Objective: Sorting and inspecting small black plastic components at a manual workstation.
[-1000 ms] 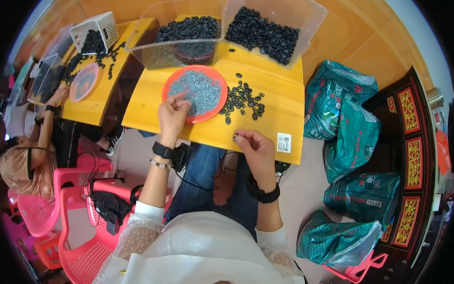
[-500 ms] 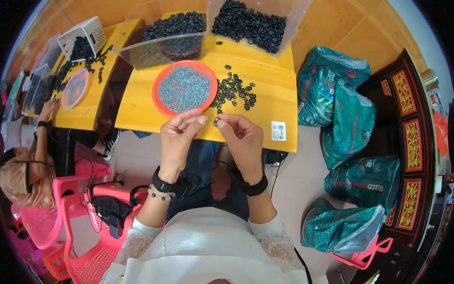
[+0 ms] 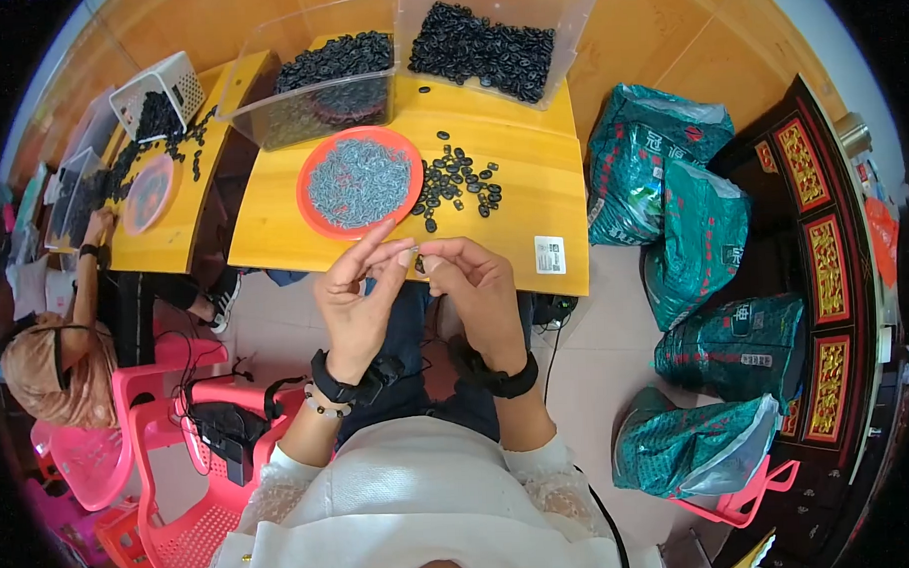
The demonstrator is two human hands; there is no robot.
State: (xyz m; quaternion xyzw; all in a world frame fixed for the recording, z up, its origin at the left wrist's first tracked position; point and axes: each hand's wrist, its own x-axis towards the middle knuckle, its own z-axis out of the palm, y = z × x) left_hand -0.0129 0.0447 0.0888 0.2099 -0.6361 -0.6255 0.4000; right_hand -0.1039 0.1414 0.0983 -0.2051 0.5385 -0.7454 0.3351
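My left hand (image 3: pixel 357 302) pinches a tiny silvery piece between thumb and forefinger; it looks like one of the screws. A small black oval plastic piece (image 3: pixel 420 264) is pinched in my right hand (image 3: pixel 480 295). The fingertips of both hands meet just off the table's near edge. Beyond them stands an orange-red round plate (image 3: pixel 306 194), heaped with thin grey metal screws (image 3: pixel 359 183). Several loose black oval pieces (image 3: pixel 458 174) lie scattered on the yellow table (image 3: pixel 531 181) to the plate's right.
Two clear plastic bins of black pieces (image 3: pixel 333 88) (image 3: pixel 481 53) stand at the back. On the left, another person's hand (image 3: pixel 99 226) is beside a second yellow table (image 3: pixel 163 249) with a white basket (image 3: pixel 182 88). Green sacks (image 3: pixel 697 210) line the right; a pink chair (image 3: pixel 183 524) is at left.
My hands have come together, so the silvery piece now meets the black oval piece at my fingertips. The whole view has shifted slightly.
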